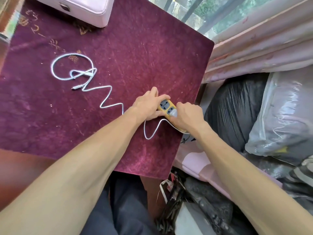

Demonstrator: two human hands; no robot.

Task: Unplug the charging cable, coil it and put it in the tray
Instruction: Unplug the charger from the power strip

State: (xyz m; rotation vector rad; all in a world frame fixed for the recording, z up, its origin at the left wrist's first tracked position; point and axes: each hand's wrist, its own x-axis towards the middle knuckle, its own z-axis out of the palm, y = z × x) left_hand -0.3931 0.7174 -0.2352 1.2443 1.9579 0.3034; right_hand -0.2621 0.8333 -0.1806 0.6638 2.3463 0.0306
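Observation:
A yellow power strip [165,105] lies near the right edge of the table with the purple cloth [135,53]. My left hand [147,106] presses down on the strip's left side and holds it. My right hand [188,116] is closed around the white charger plug [174,113], which sits in the strip's nearest socket. The white charging cable [108,94] runs from under my hands in zigzags across the cloth to a loose loop at the left, with its free connector [77,87] lying flat. A pink tray-like case [91,9] sits at the far edge of the table.
Right of the table hang pink curtains [262,39] before a window. Below them lie a black bag [233,112] and clear plastic bags [284,119]. A dark cord [186,139] drops off the table's right edge. My legs are under the near edge.

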